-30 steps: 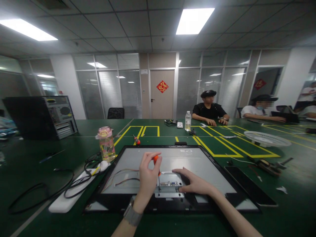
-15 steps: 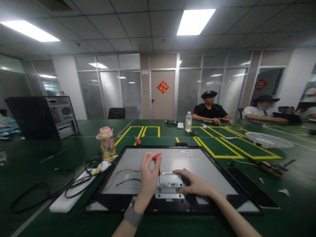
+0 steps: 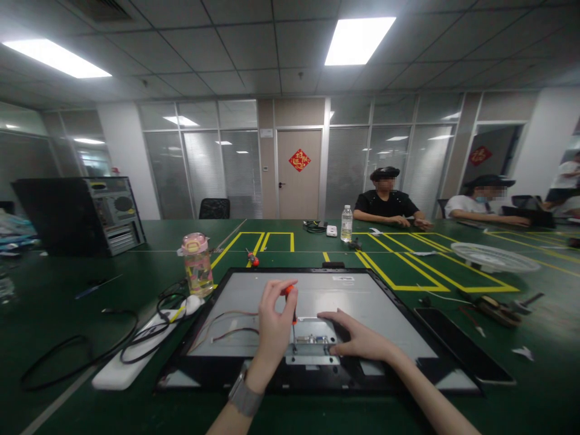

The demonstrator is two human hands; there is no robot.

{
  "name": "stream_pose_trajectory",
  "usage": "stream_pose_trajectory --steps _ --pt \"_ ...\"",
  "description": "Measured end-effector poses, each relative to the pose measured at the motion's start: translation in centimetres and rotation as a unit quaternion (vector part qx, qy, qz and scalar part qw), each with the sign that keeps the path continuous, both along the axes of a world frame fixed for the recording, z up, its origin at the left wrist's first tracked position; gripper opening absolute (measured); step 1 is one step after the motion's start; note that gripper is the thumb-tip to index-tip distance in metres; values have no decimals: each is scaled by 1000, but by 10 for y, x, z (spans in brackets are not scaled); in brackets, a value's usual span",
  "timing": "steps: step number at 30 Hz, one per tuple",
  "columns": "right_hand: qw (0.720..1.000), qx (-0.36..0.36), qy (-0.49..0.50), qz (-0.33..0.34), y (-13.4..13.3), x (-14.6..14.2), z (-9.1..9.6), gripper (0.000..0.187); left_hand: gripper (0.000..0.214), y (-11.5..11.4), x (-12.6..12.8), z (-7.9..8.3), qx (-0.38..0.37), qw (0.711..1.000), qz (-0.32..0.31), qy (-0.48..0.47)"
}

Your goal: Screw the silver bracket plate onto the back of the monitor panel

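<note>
A flat display panel (image 3: 244, 293) lies face down in front of me, grey-backed with a black frame. Near its front edge sits a metal bracket (image 3: 312, 360) with connector ports. My left hand (image 3: 275, 314) is closed around an orange-and-black screwdriver (image 3: 294, 315), held upright with its shaft down at the bracket's left side. My right hand (image 3: 357, 337) rests on the bracket's right side, thumb and fingers spread apart. Thin cables (image 3: 233, 331) lie on the panel left of my left hand. The screwdriver's tip is too small to make out clearly.
Left of the panel are a white power strip (image 3: 122, 368) with black cords and a pink-lidded bottle (image 3: 198, 266). A dark phone-like slab (image 3: 462, 344) lies on the right. Farther off stand a computer case (image 3: 77, 214) and a water bottle (image 3: 347, 223). Two people sit across the table.
My hands and the screwdriver stay in nearly the same place. Across the table, the hands of the person in black have shifted slightly to the right.
</note>
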State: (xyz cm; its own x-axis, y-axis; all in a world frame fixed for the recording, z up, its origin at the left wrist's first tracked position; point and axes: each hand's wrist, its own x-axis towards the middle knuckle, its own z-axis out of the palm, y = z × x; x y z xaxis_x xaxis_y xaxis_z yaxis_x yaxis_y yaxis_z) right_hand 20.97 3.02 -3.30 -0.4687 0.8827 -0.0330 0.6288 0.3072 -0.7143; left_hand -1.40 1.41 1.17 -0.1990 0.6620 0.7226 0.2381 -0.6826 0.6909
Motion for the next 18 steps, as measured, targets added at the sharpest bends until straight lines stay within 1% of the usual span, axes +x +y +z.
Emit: stream_pose_trajectory --steps 7,11,14,18 --pt "1000 2 -2 0 -2 -1 1 77 26 0 0 1 -21 999 -41 11" --pt "1000 3 2 -1 -1 -1 0 78 20 -1 1 1 -20 999 -24 6" --pt "1000 3 2 1 0 0 -2 79 21 0 1 1 -6 1000 -8 5" --pt "1000 4 1 0 1 1 -4 79 24 -1 -1 1 -3 1000 -20 8"
